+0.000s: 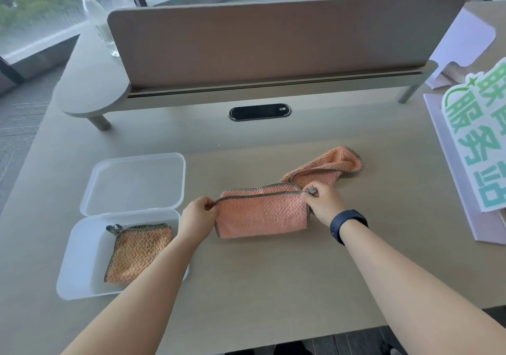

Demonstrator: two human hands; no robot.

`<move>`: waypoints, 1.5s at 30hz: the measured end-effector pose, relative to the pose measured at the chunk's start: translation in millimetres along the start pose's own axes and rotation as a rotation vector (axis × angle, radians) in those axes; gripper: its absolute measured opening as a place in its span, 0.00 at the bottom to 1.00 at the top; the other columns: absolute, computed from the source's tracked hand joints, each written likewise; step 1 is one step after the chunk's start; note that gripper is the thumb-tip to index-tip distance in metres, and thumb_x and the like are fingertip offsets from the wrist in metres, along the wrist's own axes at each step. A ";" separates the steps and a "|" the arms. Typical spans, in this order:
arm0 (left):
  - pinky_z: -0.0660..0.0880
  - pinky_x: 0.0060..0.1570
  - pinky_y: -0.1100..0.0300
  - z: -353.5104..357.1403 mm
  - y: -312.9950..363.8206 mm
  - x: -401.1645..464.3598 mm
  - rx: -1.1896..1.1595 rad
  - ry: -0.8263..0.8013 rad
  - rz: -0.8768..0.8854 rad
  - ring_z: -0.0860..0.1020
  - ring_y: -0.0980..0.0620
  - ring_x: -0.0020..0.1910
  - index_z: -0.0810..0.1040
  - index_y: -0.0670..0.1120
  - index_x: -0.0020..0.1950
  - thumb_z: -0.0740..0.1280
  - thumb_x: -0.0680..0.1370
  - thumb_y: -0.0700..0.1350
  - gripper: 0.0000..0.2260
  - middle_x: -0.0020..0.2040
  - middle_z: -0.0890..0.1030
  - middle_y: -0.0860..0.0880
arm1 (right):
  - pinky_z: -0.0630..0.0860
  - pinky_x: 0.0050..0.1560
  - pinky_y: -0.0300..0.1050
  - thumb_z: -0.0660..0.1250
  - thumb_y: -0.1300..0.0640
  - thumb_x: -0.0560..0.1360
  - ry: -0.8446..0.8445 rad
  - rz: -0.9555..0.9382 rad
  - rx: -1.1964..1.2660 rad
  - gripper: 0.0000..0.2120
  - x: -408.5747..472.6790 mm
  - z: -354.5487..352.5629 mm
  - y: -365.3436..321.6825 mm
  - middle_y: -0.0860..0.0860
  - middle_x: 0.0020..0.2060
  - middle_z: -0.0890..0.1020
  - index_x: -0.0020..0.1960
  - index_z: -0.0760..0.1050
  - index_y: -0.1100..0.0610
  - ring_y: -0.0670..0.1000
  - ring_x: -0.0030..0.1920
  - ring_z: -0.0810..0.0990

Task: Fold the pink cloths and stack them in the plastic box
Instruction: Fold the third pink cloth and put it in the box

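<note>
Both hands are on it: the left hand (pixel 197 215) pinches the left top corner of the pink waffle-weave cloth with dark stitched edging (pixel 261 212), folded in half at the centre of the beige table (pixel 273 272), while the right hand (pixel 323 199) pinches the right top corner by its grey hanging loop (pixel 312 190). At two o'clock from that cloth lies a second, crumpled pink cloth (pixel 328 167). Over at nine o'clock sits the clear plastic box (pixel 82 245), hinged lid (pixel 134 183) open, one folded pink cloth (pixel 138 253) already inside. A dark wristband (pixel 346 224) circles the right wrist.
</note>
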State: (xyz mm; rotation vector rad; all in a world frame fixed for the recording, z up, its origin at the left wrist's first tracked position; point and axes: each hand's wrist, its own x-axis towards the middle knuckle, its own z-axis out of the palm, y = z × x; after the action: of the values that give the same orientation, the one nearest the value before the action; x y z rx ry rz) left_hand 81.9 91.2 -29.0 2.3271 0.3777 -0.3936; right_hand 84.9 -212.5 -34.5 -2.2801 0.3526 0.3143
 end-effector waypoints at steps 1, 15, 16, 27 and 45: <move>0.68 0.31 0.60 3.3 -0.1 4.8 -0.005 0.007 -0.024 0.75 0.50 0.35 0.77 0.46 0.42 0.66 0.75 0.45 0.04 0.34 0.79 0.51 | 0.69 0.31 0.42 0.65 0.52 0.74 0.002 0.002 -0.033 0.03 6.3 1.8 -1.4 0.48 0.31 0.79 0.42 0.75 0.46 0.51 0.31 0.76; 0.67 0.35 0.58 30.1 -2.0 50.6 0.039 0.043 -0.099 0.76 0.46 0.40 0.77 0.45 0.42 0.67 0.75 0.48 0.07 0.36 0.78 0.50 | 0.62 0.28 0.45 0.65 0.53 0.74 0.053 0.101 -0.267 0.12 49.0 19.8 -3.5 0.56 0.29 0.75 0.38 0.70 0.60 0.53 0.28 0.70; 0.68 0.36 0.57 31.0 -2.8 50.9 0.057 0.046 -0.100 0.76 0.46 0.41 0.76 0.45 0.43 0.67 0.75 0.48 0.06 0.38 0.79 0.50 | 0.61 0.27 0.43 0.66 0.53 0.74 0.055 0.096 -0.275 0.11 49.0 20.8 -3.7 0.54 0.28 0.75 0.39 0.70 0.58 0.51 0.28 0.70; 0.70 0.37 0.57 38.2 -1.8 53.2 0.247 0.019 0.054 0.75 0.48 0.42 0.76 0.49 0.53 0.67 0.74 0.49 0.10 0.52 0.72 0.50 | 0.64 0.38 0.42 0.70 0.53 0.73 0.103 0.022 -0.325 0.06 46.5 31.0 -3.8 0.52 0.43 0.73 0.46 0.77 0.55 0.52 0.39 0.71; 0.72 0.36 0.54 53.8 -18.4 -57.8 0.290 -0.242 0.311 0.75 0.43 0.41 0.60 0.59 0.72 0.60 0.74 0.43 0.28 0.41 0.77 0.47 | 0.66 0.35 0.43 0.62 0.54 0.74 0.090 -0.267 -0.467 0.06 37.6 59.2 -91.7 0.50 0.41 0.83 0.49 0.76 0.49 0.57 0.42 0.80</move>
State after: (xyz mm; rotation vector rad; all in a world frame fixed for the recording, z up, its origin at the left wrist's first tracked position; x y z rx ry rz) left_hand 13.1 56.8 -54.9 2.5256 -0.1692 -0.5980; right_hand 145.1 -114.6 -23.8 -2.7669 0.0118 0.1672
